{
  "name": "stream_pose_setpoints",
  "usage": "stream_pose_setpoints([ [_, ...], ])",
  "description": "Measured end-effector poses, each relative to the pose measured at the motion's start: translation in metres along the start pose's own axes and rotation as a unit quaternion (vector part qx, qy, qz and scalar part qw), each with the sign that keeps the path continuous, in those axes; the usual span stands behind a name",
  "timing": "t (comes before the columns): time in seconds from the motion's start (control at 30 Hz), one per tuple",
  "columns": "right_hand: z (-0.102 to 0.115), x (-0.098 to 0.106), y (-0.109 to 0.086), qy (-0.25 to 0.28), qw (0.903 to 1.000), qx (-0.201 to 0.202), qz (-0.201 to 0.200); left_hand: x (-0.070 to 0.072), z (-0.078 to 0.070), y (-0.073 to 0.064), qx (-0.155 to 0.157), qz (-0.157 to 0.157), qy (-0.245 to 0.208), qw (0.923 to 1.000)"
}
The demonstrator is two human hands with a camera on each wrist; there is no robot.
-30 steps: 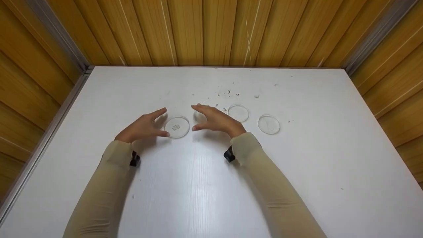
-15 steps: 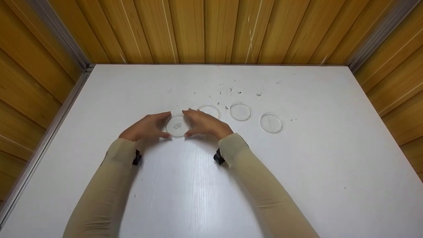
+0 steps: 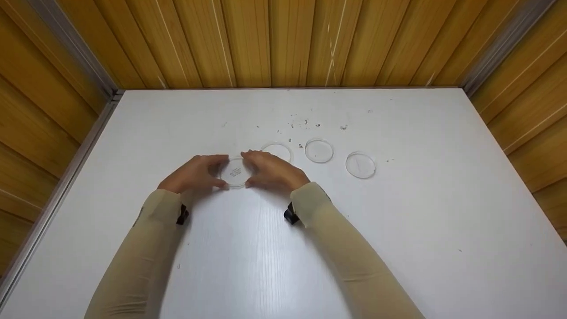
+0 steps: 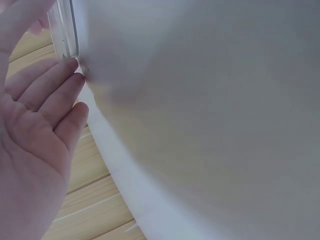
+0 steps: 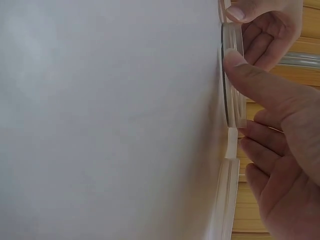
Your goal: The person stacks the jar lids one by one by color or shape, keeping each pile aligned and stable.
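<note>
A clear round petri dish point(image 3: 235, 172) with small print on it lies on the white table between both hands in the head view. My left hand point(image 3: 191, 173) holds its left edge, thumb on the near side and fingers on the far side. From the right, my right hand point(image 3: 275, 170) grips the opposite edge the same way. The right wrist view shows the right thumb pressed on the rim of the dish point(image 5: 233, 80). In the left wrist view, left fingertips touch the end of the dish point(image 4: 69, 30). Behind the right hand, another clear round piece point(image 3: 290, 152) is partly hidden.
Two more clear dishes, a middle one point(image 3: 319, 151) and a right one point(image 3: 360, 165), lie right of the hands on the white table point(image 3: 443, 199). Small dark specks point(image 3: 305, 122) are scattered behind them. A wood-patterned wall point(image 3: 288, 44) borders the table's back.
My right hand has moved left, uncovering part of the round piece behind it, and now grips the printed dish. The left hand has closed in on the dish's left edge.
</note>
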State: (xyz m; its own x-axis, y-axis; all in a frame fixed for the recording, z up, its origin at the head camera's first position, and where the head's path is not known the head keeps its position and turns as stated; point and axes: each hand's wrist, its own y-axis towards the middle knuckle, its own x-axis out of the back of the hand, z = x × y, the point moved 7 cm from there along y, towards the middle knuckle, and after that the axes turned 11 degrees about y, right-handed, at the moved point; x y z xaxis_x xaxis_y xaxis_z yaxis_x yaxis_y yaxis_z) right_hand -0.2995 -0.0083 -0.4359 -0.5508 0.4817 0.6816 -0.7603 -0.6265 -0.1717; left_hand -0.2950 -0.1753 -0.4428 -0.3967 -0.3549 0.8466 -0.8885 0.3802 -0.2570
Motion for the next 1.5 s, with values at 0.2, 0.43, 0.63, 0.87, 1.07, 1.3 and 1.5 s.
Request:
stream_pose_setpoints([
  [0.2, 0.002, 0.0, -0.002, 0.014, 0.9999, 0.002, 0.001, 0.004, -0.002, -0.004, -0.014, -0.007, 0.001, 0.9999],
  [0.43, 0.006, 0.008, -0.002, 0.005, 0.9998, 0.015, 0.01, 0.014, -0.011, -0.008, -0.056, -0.035, 0.006, 0.9978],
  [0.63, 0.007, 0.012, -0.009, 0.017, 0.9991, 0.04, 0.001, 0.013, -0.019, -0.01, -0.071, -0.032, -0.006, 0.997],
  [0.87, 0.005, 0.017, -0.022, 0.025, 0.9982, 0.056, -0.001, 0.01, -0.028, -0.011, -0.096, -0.033, -0.028, 0.9944],
  [1.07, 0.0, 0.023, -0.031, 0.029, 0.9976, 0.063, -0.009, 0.005, -0.038, -0.008, -0.105, -0.034, -0.04, 0.9931],
  [1.3, -0.007, 0.027, -0.043, 0.04, 0.9972, 0.064, -0.004, -0.005, -0.049, -0.003, -0.114, -0.033, -0.037, 0.9922],
  [1.5, -0.013, 0.032, -0.053, 0.032, 0.9979, 0.057, -0.003, -0.011, -0.06, 0.001, -0.129, -0.034, -0.04, 0.9903],
])
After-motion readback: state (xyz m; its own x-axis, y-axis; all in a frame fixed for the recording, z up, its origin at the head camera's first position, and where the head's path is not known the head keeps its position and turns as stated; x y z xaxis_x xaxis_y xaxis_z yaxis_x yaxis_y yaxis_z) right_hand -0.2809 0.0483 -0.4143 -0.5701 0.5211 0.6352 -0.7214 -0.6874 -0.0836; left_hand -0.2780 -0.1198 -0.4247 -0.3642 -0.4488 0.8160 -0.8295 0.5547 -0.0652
